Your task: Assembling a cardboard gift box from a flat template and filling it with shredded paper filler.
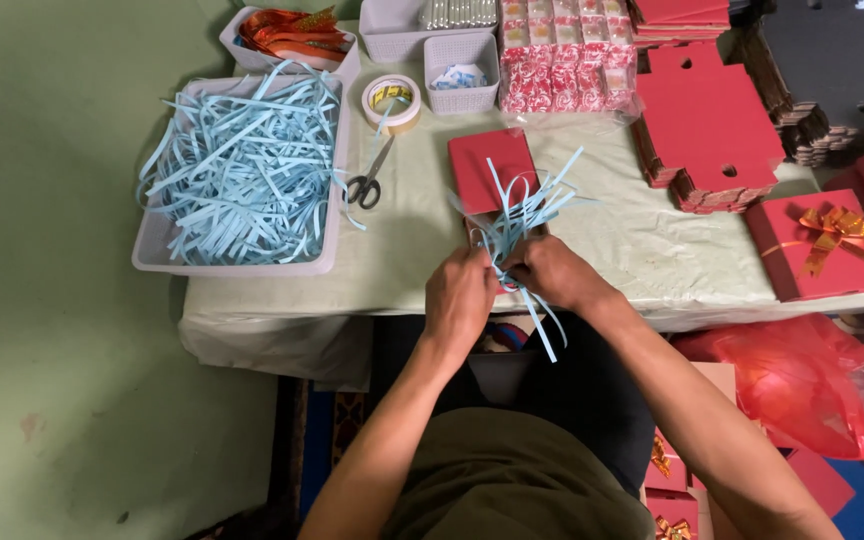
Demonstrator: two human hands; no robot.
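My left hand (459, 298) and right hand (552, 272) meet at the table's (402, 270) near edge, both in the bundle of paper strips (524, 215) lying over a flat box (492, 170). Left of me sits a tray of shredded paper (242, 165), with scissors (367, 180) and a tape roll (391, 100) between. Folded box blanks (712, 130) are stacked to my right.

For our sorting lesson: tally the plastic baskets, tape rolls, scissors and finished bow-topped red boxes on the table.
Plastic baskets: 4 (largest)
Tape rolls: 1
Scissors: 1
Bow-topped red boxes: 1
Total: 7
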